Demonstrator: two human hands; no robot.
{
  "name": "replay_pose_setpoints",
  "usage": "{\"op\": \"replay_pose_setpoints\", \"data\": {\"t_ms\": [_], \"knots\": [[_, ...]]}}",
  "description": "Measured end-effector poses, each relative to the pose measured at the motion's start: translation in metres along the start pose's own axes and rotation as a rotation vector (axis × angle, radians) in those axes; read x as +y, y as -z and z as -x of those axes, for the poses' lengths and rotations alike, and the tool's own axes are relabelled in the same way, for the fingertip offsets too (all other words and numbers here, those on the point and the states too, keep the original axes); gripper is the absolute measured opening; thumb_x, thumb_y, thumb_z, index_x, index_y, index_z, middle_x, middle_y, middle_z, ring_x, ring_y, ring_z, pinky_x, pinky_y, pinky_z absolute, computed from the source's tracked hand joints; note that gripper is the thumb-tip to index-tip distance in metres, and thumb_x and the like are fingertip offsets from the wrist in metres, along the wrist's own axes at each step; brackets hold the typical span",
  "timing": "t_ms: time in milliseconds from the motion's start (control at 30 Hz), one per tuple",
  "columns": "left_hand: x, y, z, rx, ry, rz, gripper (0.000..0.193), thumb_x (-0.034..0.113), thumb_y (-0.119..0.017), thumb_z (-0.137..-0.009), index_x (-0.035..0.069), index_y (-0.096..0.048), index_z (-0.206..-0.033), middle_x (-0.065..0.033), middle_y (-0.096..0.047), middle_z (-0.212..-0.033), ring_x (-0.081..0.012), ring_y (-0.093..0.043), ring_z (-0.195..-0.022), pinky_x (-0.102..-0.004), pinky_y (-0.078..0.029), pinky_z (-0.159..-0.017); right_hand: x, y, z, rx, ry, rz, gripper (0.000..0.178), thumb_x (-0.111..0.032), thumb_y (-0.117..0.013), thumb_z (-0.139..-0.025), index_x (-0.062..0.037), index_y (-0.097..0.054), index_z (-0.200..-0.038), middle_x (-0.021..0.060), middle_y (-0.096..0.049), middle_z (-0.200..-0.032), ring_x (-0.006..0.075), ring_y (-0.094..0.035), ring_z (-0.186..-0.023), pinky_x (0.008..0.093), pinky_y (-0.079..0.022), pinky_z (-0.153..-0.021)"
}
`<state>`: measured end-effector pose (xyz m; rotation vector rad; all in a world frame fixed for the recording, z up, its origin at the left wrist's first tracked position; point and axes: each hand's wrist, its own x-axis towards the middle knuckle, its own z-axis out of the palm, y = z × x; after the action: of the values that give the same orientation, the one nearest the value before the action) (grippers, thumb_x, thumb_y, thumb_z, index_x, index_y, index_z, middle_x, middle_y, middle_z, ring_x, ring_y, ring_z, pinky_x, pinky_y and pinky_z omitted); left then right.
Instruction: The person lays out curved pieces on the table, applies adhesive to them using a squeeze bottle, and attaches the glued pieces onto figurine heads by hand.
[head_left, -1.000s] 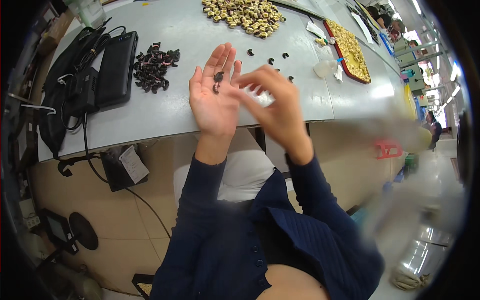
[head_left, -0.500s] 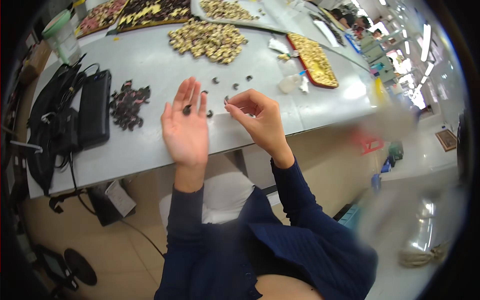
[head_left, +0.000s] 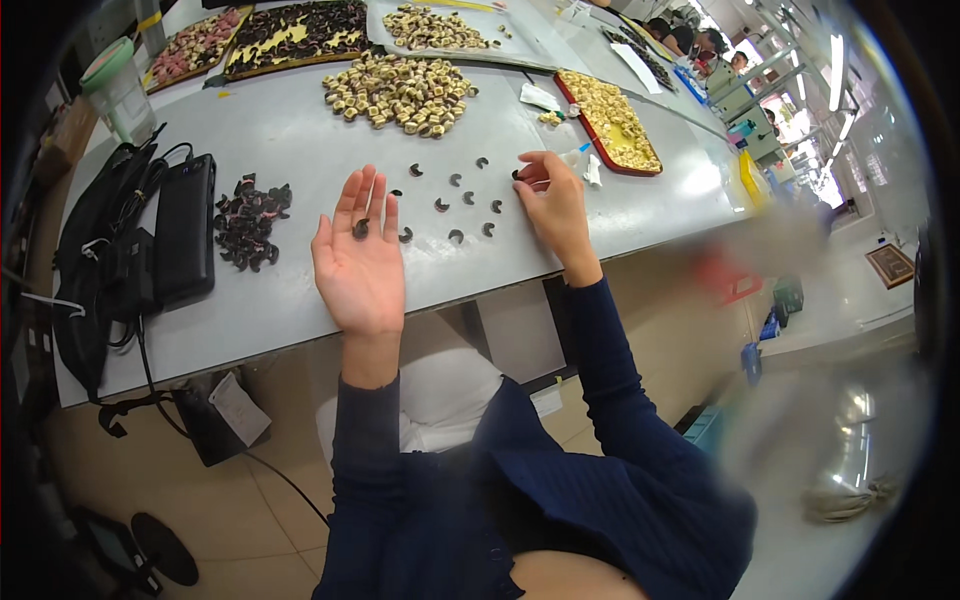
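Observation:
My left hand (head_left: pixel 362 270) is held palm up over the table's front part, fingers stretched out. A small dark crescent-shaped piece (head_left: pixel 361 229) rests at the base of its fingers. To the right, my right hand (head_left: pixel 555 200) pinches another dark piece (head_left: pixel 517 175) between thumb and fingertips, just above the table. Between the two hands, several similar dark crescents (head_left: pixel 468 198) lie spaced apart on the grey tabletop. One more dark piece (head_left: pixel 397 192) shows beside the left fingertips, and another (head_left: pixel 405 235) next to the left hand's little finger.
A heap of dark pieces (head_left: pixel 250 222) lies left, next to a black box-shaped device (head_left: pixel 186 230) with cables. Farther back are a pile of yellow-and-dark pieces (head_left: pixel 400 95), a red-rimmed tray (head_left: pixel 633 172), filled trays and a lidded jar (head_left: pixel 118 95). People sit at the far right.
My right hand has moved right, away from the left hand, still pinching a small piece. More dark crescents are visible on the table. My left hand has shifted slightly left.

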<state>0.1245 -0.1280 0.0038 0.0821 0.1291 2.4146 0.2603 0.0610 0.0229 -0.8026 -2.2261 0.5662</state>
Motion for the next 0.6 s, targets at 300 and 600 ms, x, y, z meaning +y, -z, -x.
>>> {"op": "replay_pose_setpoints", "data": {"t_ms": [300, 600], "knots": [[0.002, 0.005, -0.001, 0.032, 0.015, 0.008, 0.047, 0.028, -0.032, -0.099, -0.005, -0.042, -0.132, -0.0167, -0.042, -0.139, -0.0258, -0.036, -0.132, -0.0384, -0.029, -0.112, 0.005, -0.007, -0.003, -0.011, 0.068, -0.008, 0.018, 0.005, -0.066, -0.078, -0.0025, -0.069, -0.093, 0.0100, -0.063, -0.091, 0.0203, -0.066, -0.082, 0.0284, -0.055, -0.073], [0.002, 0.001, 0.002, 0.057, 0.006, 0.012, 0.046, 0.029, -0.032, -0.100, -0.004, -0.042, -0.131, -0.0168, -0.041, -0.140, -0.0262, -0.037, -0.132, -0.0389, -0.029, -0.113, 0.000, -0.006, 0.001, -0.007, 0.071, -0.149, 0.012, 0.006, -0.067, -0.078, 0.0003, -0.068, -0.088, 0.0095, -0.065, -0.094, 0.0208, -0.067, -0.086, 0.0300, -0.058, -0.076]]}}
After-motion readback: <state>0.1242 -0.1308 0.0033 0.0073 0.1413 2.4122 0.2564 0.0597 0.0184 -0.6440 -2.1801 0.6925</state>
